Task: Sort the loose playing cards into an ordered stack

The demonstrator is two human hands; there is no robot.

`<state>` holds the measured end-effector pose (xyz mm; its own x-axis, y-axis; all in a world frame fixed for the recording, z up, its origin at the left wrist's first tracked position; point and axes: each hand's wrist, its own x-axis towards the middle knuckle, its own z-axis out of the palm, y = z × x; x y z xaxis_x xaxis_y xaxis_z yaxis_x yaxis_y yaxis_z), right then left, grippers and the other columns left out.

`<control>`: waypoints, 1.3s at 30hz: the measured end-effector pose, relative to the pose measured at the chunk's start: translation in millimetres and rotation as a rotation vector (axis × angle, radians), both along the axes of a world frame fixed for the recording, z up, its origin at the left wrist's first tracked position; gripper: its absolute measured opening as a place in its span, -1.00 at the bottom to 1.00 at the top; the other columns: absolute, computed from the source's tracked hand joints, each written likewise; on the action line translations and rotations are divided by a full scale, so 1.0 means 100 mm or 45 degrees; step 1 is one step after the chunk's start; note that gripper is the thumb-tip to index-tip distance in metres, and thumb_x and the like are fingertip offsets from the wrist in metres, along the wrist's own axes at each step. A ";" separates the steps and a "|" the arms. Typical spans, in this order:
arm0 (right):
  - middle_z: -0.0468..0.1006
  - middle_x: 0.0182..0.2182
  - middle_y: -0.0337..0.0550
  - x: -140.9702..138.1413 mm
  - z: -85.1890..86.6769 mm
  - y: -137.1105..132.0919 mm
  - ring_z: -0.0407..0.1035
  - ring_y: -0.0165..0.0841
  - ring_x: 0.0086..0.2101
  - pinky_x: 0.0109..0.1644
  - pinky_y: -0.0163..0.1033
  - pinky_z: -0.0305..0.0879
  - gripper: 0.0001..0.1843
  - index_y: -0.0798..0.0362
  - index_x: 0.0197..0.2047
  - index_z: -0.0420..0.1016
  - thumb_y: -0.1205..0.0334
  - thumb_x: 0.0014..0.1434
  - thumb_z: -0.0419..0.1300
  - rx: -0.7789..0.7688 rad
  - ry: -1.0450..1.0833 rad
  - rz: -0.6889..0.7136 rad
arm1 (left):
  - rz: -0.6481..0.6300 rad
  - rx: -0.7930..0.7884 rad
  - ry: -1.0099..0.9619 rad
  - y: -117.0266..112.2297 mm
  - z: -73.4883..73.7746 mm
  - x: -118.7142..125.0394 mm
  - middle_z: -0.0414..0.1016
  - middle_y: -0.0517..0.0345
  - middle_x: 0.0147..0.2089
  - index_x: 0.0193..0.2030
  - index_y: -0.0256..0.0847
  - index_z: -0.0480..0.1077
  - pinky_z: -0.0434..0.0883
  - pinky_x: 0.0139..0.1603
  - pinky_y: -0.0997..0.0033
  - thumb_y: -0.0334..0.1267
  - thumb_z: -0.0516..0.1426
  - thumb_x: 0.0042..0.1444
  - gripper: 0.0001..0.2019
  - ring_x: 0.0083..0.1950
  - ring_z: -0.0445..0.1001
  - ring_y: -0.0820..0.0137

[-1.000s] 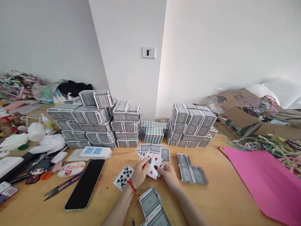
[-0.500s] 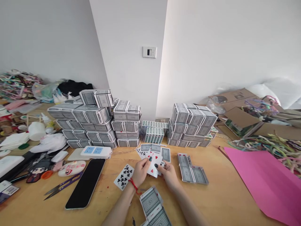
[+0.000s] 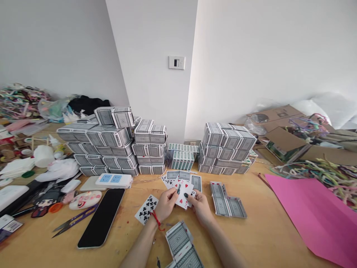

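Between my two hands is a small fan of playing cards (image 3: pixel 183 192), faces toward me, with a two of hearts in front. My left hand (image 3: pixel 167 203) pinches the cards' left side, thumb on top. From the right, my right hand (image 3: pixel 200 207) grips the other side, where part of a nine shows. Behind them on the table lie loose cards (image 3: pixel 196 182), some face down. A ten of clubs (image 3: pixel 146 209) lies face up left of my left wrist. Joined card pieces (image 3: pixel 180 240) rest between my forearms, and an L-shaped card piece (image 3: pixel 227 201) sits to the right.
Stacked card-built blocks stand at the back left (image 3: pixel 108 145) and back right (image 3: pixel 228 149), with green-edged card packs (image 3: pixel 182 158) between them. At left lie a phone (image 3: pixel 102 217), thread snips (image 3: pixel 74 219) and a power strip (image 3: pixel 114 179). Pink paper (image 3: pixel 315 212) covers the right side.
The front card, the two of hearts, now sits more upright and shows more of its face. My hands have barely shifted and still hold the cards.
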<state>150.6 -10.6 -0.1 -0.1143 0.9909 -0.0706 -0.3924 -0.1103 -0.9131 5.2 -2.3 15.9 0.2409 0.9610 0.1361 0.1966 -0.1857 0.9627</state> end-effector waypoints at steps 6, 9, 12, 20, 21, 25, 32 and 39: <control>0.46 -0.59 -0.24 -0.01 0.04 -0.02 0.25 -0.46 -0.63 -0.58 -0.38 0.13 -0.70 0.12 -0.47 0.34 0.10 -0.20 0.28 0.017 -0.016 -0.033 | 0.015 0.040 0.070 0.00 0.01 0.02 -0.09 0.33 -0.60 -0.61 -0.19 -0.06 0.02 -0.56 0.56 -0.21 -0.07 0.05 -0.72 -0.56 -0.03 0.56; 0.48 -0.56 -0.21 -0.03 0.05 -0.02 0.29 -0.42 -0.59 -0.57 -0.37 0.13 -0.68 0.12 -0.43 0.36 0.06 -0.20 0.27 0.009 -0.041 -0.043 | 0.051 0.076 0.135 0.00 -0.01 0.03 -0.06 0.33 -0.61 -0.61 -0.20 -0.04 0.01 -0.57 0.55 -0.21 -0.08 0.06 -0.72 -0.57 -0.01 0.55; 0.47 -0.58 -0.22 -0.03 0.05 -0.01 0.25 -0.46 -0.63 -0.62 -0.39 0.07 -0.69 0.13 -0.43 0.37 0.07 -0.17 0.26 0.022 -0.052 -0.051 | 0.092 0.105 0.206 0.00 -0.04 0.04 -0.03 0.33 -0.63 -0.61 -0.20 -0.01 0.00 -0.57 0.55 -0.20 -0.09 0.06 -0.73 -0.57 0.01 0.55; 0.47 -0.59 -0.20 -0.04 0.04 0.00 0.25 -0.46 -0.65 -0.59 -0.36 0.15 -0.67 0.15 -0.40 0.39 0.03 -0.12 0.21 0.039 -0.074 -0.049 | 0.127 0.119 0.253 -0.01 -0.09 0.07 0.01 0.32 -0.65 -0.63 -0.21 0.02 0.02 -0.56 0.53 -0.14 -0.11 0.08 -0.68 -0.58 0.05 0.53; 0.47 -0.58 -0.20 -0.04 0.05 0.00 0.26 -0.45 -0.64 -0.57 -0.34 0.17 -0.67 0.14 -0.40 0.39 0.02 -0.11 0.20 0.042 -0.077 -0.045 | 0.133 0.117 0.226 -0.01 -0.09 0.07 0.02 0.31 -0.65 -0.63 -0.21 0.02 0.02 -0.56 0.53 -0.13 -0.10 0.07 -0.68 -0.58 0.05 0.53; 0.46 -0.59 -0.21 -0.03 0.08 0.00 0.23 -0.46 -0.66 -0.60 -0.36 0.15 -0.65 0.13 -0.41 0.39 -0.01 -0.12 0.20 0.042 -0.096 -0.048 | 0.095 0.025 0.077 -0.01 -0.07 0.06 0.03 0.31 -0.65 -0.64 -0.21 0.04 0.04 -0.57 0.53 -0.12 -0.08 0.05 -0.68 -0.58 0.05 0.53; 0.43 -0.66 -0.24 -0.01 0.11 -0.01 0.23 -0.45 -0.68 -0.64 -0.36 0.11 -0.67 0.12 -0.48 0.37 -0.01 -0.14 0.21 0.042 -0.076 0.082 | 0.077 -0.093 -0.182 0.01 0.04 0.03 0.00 0.33 -0.60 -0.57 -0.22 0.07 0.08 -0.55 0.57 -0.18 -0.05 0.02 -0.78 -0.56 0.03 0.56; 0.42 -0.66 -0.25 0.00 0.13 0.00 0.20 -0.47 -0.68 -0.62 -0.37 0.08 -0.66 0.13 -0.47 0.40 -0.01 -0.16 0.23 0.020 -0.125 0.095 | 0.104 -0.039 -0.082 0.03 0.03 0.01 -0.02 0.34 -0.60 -0.60 -0.22 0.03 0.08 -0.57 0.58 -0.18 -0.02 -0.02 -0.75 -0.56 0.02 0.57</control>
<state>150.1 -10.9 12.4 -0.1813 0.9810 -0.0694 -0.2920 -0.1210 -0.9487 6.4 0.6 19.3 0.1535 0.9810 0.1190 0.1478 -0.1418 0.9788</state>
